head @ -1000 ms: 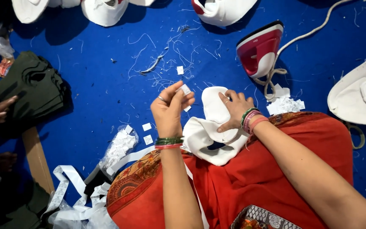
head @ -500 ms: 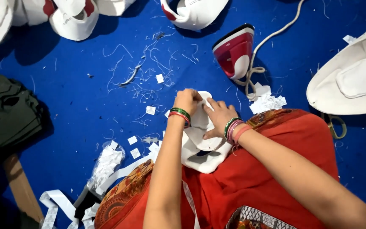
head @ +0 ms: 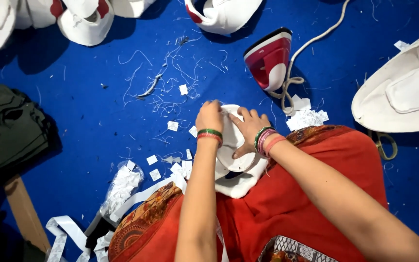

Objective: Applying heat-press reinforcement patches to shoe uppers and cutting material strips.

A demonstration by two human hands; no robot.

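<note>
A white cap piece [head: 233, 167] lies on my lap over red cloth [head: 297, 208], with its rounded brim pointing away from me. My left hand [head: 210, 116] presses down on the brim's far left edge, fingers curled over it. My right hand [head: 248, 127] lies flat on the brim beside it, fingers spread, bangles on both wrists. Small white paper squares [head: 172, 126] are scattered on the blue floor cloth [head: 98, 116] just left of my hands.
A red and white iron [head: 269, 60] stands beyond my hands with its cord looping right. White caps [head: 83, 19] line the far edge, a large cream cap [head: 403, 92] lies at right. Dark green caps [head: 8, 128] are stacked at left, white strips [head: 69, 230] and a plastic bag of paper pieces [head: 122, 187] near my left knee.
My left hand, raised with a small white piece a second ago, has come down onto the cap's brim. My right hand has slid onto the brim beside it. The view shifted.
</note>
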